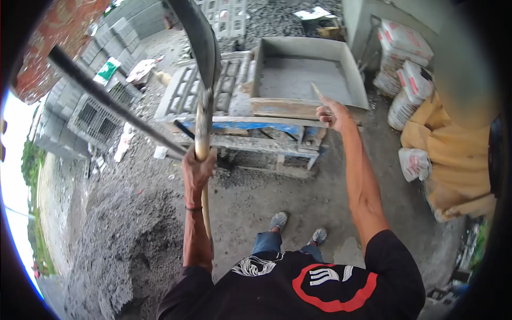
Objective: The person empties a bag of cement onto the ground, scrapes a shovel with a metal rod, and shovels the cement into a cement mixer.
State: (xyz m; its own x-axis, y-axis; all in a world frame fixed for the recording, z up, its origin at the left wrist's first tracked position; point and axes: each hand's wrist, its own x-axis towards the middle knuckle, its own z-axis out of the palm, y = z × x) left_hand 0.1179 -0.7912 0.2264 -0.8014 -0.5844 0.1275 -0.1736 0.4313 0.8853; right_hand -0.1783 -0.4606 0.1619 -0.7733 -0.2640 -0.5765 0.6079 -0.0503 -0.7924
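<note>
My left hand (198,169) is wrapped around the wooden shaft of a shovel (202,128). The shovel stands upright, its dark curved blade (202,45) at the top of the view and its shaft running down past my forearm. A dark metal bar (114,104) slants in from the upper left and ends close to this hand; whether I touch it I cannot tell. My right hand (336,114) is stretched forward over the near edge of a shallow mixing box (309,108), fingers curled around a thin, pale, pointed stick (317,90). Smooth grey material lies in the box.
Beside the box, a block mould (213,88) sits on a blue-edged bench (240,126). A heap of grey sand (128,250) rises at left. Stacked blocks (58,125) stand behind it. Cement bags (408,85) and a tan tarp (448,154) line the right side.
</note>
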